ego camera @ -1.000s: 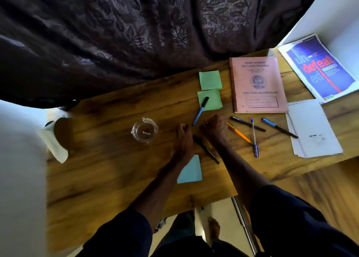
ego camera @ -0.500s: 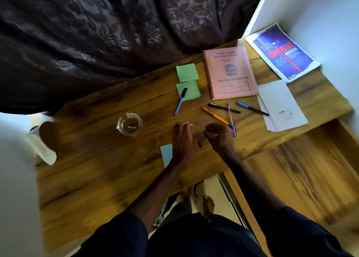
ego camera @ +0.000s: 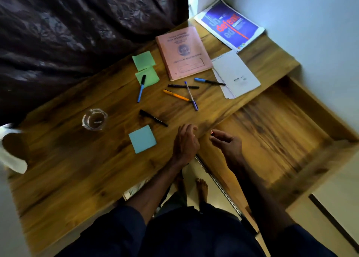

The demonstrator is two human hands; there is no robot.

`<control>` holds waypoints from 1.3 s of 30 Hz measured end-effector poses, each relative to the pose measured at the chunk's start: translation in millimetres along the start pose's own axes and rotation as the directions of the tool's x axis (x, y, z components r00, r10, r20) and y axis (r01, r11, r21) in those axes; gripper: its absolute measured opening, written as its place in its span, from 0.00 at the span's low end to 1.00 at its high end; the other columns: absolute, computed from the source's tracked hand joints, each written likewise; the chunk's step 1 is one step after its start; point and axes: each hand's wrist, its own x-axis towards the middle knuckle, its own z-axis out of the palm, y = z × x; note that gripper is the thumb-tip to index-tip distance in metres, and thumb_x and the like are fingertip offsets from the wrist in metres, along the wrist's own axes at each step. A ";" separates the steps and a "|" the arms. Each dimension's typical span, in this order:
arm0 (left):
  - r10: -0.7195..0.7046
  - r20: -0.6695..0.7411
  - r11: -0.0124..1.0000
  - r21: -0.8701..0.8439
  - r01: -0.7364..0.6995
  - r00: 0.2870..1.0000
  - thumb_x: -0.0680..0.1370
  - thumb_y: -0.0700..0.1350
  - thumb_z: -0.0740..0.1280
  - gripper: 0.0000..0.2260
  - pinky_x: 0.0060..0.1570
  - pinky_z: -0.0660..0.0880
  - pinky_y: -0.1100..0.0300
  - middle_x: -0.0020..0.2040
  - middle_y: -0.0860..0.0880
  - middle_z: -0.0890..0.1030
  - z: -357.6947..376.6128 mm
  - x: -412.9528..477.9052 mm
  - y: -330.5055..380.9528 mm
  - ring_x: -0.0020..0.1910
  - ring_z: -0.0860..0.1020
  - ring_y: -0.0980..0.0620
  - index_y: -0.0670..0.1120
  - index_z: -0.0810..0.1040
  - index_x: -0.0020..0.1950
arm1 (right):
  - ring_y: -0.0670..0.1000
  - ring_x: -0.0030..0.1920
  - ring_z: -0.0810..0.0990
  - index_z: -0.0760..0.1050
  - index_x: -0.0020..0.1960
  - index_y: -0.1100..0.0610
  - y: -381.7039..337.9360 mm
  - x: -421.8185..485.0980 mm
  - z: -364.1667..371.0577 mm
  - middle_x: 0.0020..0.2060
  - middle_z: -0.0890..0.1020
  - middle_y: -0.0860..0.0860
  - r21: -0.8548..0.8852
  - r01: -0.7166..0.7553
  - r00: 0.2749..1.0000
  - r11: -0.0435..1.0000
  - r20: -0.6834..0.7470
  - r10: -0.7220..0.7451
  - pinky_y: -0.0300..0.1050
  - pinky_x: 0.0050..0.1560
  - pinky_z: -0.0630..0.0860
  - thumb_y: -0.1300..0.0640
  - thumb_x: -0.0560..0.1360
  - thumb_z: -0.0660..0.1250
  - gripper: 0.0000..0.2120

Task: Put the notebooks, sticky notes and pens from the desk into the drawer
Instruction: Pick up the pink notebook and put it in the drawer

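Black plastic pen (ego camera: 153,118): on wooden counter (ego camera: 68,169), near its front edge, beside blue square sticky note (ego camera: 142,139).
Pink paper notebook (ego camera: 183,53): at back edge.
Open wooden drawer (ego camera: 272,132): right of counter.
Left hand (ego camera: 185,143): at front edge, grip loose, empty.
Right hand (ego camera: 228,143): over drawer; cannot tell if grip holds anything.

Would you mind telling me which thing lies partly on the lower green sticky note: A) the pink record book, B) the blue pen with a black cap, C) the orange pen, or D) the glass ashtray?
B: the blue pen with a black cap has its cap end resting on the lower green sticky note.
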 end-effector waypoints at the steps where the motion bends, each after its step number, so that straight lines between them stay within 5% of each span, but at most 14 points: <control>1: 0.012 0.009 1.000 0.000 -0.012 1.000 0.76 0.36 0.63 0.14 0.51 0.75 0.59 0.56 0.49 0.80 4.8 -3.4 4.7 0.56 0.76 0.51 0.47 0.78 0.59 | 0.51 0.48 0.86 0.83 0.56 0.61 4.5 -3.6 -8.3 0.49 0.87 0.55 0.005 0.002 1.000 1.000 -0.008 -0.002 0.41 0.49 0.82 0.66 0.72 0.75 0.13; 12: -0.021 0.175 1.000 0.017 0.019 0.984 0.77 0.36 0.65 0.11 0.54 0.74 0.61 0.55 0.48 0.81 38.1 -23.4 17.8 0.54 0.78 0.52 0.46 0.79 0.57 | 0.52 0.44 0.87 0.82 0.56 0.65 48.1 -12.3 -48.9 0.46 0.88 0.56 0.081 -0.114 0.982 0.990 -0.145 0.124 0.41 0.41 0.82 0.64 0.71 0.77 0.15; 18: 0.012 0.304 0.990 0.127 -0.053 0.953 0.79 0.39 0.64 0.10 0.62 0.71 0.57 0.56 0.48 0.79 61.7 -32.6 12.4 0.57 0.75 0.52 0.45 0.78 0.60 | 0.49 0.37 0.85 0.85 0.48 0.59 94.8 25.2 -55.1 0.40 0.87 0.52 -0.370 -0.054 0.980 0.927 -0.198 -0.022 0.44 0.39 0.83 0.62 0.72 0.76 0.05; 23: 0.052 0.312 0.972 0.201 -0.120 0.948 0.79 0.41 0.63 0.11 0.61 0.70 0.56 0.56 0.48 0.79 78.8 -27.3 17.6 0.55 0.73 0.52 0.44 0.77 0.61 | 0.44 0.41 0.81 0.85 0.51 0.56 114.2 54.5 -44.6 0.44 0.86 0.48 -0.676 0.066 0.982 0.734 -0.086 -0.167 0.29 0.37 0.68 0.59 0.73 0.74 0.07; 31: 0.024 0.327 0.963 0.246 -0.110 0.945 0.77 0.41 0.64 0.11 0.58 0.73 0.57 0.54 0.48 0.80 90.4 -22.6 18.3 0.52 0.74 0.52 0.44 0.78 0.59 | 0.50 0.47 0.82 0.86 0.53 0.54 134.0 70.7 -46.2 0.48 0.87 0.51 -0.755 0.163 0.966 0.635 -0.008 -0.258 0.40 0.43 0.72 0.59 0.73 0.72 0.09; 39: -0.024 0.318 0.971 0.233 -0.054 0.948 0.78 0.40 0.63 0.10 0.58 0.73 0.56 0.54 0.47 0.80 89.5 -21.9 23.6 0.54 0.74 0.51 0.44 0.78 0.58 | 0.49 0.39 0.78 0.83 0.48 0.53 142.1 71.2 -36.7 0.42 0.82 0.51 -0.774 0.227 0.953 0.591 0.052 -0.298 0.43 0.36 0.75 0.48 0.77 0.67 0.10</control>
